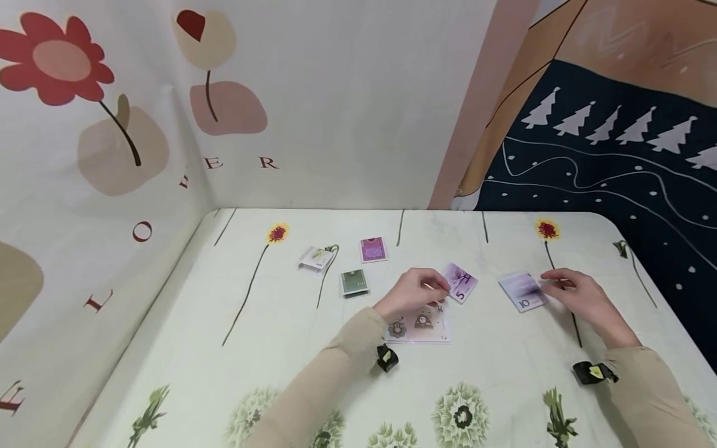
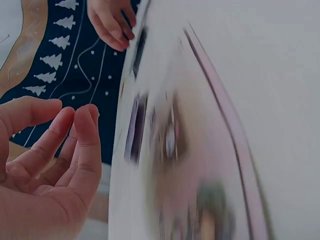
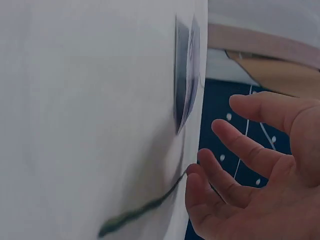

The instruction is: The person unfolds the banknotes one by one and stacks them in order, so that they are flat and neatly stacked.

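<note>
In the head view my left hand [image 1: 414, 294] is over a pink printed paper note [image 1: 417, 330], its fingertips beside a purple note marked 5 [image 1: 462, 285]. The left wrist view shows the left hand [image 2: 55, 165] with thumb and fingertips close together and nothing between them; the pink note [image 2: 180, 185] is blurred there. Farther right, my right hand [image 1: 577, 298] hovers by the right edge of a pale lavender note marked 10 [image 1: 521, 292]. Fingers spread and loosely bent, the right hand [image 3: 255, 170] holds nothing in its wrist view, apart from the folded lavender note [image 3: 187, 75].
Left of the hands lie a green folded note [image 1: 354, 282], a magenta note [image 1: 373, 249] and a whitish folded note [image 1: 317, 257]. They rest on a white flower-print tablecloth [image 1: 185, 348]. Patterned cloth [image 1: 347, 112] hangs behind the table.
</note>
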Tool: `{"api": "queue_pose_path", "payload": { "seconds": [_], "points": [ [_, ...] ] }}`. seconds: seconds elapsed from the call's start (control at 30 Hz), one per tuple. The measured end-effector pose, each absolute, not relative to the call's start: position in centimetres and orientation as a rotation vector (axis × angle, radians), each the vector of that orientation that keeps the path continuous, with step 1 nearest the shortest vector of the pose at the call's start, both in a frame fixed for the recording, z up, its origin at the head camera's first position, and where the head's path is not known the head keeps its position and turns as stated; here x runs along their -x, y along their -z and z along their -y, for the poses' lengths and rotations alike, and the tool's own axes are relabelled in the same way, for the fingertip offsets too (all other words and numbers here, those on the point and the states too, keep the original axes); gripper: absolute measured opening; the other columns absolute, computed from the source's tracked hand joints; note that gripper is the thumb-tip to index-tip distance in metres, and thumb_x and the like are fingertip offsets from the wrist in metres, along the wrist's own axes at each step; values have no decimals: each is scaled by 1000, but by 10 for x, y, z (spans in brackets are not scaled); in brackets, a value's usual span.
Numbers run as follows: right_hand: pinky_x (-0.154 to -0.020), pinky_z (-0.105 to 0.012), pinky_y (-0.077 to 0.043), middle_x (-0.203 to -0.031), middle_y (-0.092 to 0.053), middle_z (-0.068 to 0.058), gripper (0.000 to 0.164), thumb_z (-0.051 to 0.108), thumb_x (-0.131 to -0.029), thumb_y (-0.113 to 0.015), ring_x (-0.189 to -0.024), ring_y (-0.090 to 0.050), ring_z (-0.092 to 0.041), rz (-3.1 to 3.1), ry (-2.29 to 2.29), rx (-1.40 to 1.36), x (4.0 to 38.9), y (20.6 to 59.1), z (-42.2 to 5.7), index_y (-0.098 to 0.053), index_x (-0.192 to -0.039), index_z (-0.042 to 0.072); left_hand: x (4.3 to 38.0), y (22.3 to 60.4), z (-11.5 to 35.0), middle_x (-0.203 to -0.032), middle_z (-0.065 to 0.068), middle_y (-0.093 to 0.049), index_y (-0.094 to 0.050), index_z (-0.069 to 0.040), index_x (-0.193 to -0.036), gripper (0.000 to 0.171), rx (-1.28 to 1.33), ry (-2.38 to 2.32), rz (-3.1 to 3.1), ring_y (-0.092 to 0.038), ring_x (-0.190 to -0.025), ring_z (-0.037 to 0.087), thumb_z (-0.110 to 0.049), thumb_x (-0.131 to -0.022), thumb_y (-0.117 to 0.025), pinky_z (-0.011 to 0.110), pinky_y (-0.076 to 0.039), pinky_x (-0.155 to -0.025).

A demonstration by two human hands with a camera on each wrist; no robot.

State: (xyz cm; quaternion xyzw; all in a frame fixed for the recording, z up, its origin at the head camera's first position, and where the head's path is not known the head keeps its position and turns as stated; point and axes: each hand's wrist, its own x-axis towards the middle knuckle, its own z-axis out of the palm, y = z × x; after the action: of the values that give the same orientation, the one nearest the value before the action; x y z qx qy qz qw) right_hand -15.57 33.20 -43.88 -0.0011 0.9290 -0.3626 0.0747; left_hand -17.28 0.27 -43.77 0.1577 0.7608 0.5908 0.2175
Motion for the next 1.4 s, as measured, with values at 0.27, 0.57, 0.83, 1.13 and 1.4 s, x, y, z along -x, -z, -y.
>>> {"api": "queue_pose_path", "payload": {
  "seconds": [0.27,0.57,0.83,1.13,1.4],
  "points": [
    [-66,-31,-42,-117,-52,-29,39,16,-96,-57,-92,-45,-29,-2785,1071,31,153,445,-337,-54,-125,-10,165,446,-43,-93,16,-68,-66,8,-104,16,-303,-1790,-1901,-67,-80,21,5,-89,-64,28,-57,-72],
    [-57,-24,-41,-116,-58,-27,34,7,-91,-63,-83,-45,-24,-2796,1062,92,157,451,-331,-60,-121,-8,149,448,-81,-84,5,-66,-66,6,-106,23,-149,-1816,-1894,-67,-77,19,8,-83,-64,24,-56,-69],
    [-59,-22,-41,-101,-61,-18,33,8,-89,-67,-82,-48,-24,-2802,1078,126,159,455,-328,-62,-118,-7,146,451,-110,-87,5,-64,-65,3,-107,26,15,-1942,-1778,-62,-78,13,10,-82,-63,26,-55,-77],
    [-66,-32,-39,-94,-57,-13,32,10,-90,-67,-84,-46,-26,-2797,1068,118,161,458,-326,-61,-117,-6,147,449,-130,-81,5,-59,-61,-2,-104,31,145,-2105,-1668,-54,-71,14,12,-76,-63,32,-52,-79],
    [-66,-31,-37,-93,-56,-12,30,6,-89,-66,-83,-46,-25,-2803,1070,149,162,459,-328,-61,-116,-6,150,453,-138,-85,9,-54,-58,0,-104,42,270,-2264,-1561,-52,-69,15,19,-67,-58,33,-54,-77]
  ]
}}
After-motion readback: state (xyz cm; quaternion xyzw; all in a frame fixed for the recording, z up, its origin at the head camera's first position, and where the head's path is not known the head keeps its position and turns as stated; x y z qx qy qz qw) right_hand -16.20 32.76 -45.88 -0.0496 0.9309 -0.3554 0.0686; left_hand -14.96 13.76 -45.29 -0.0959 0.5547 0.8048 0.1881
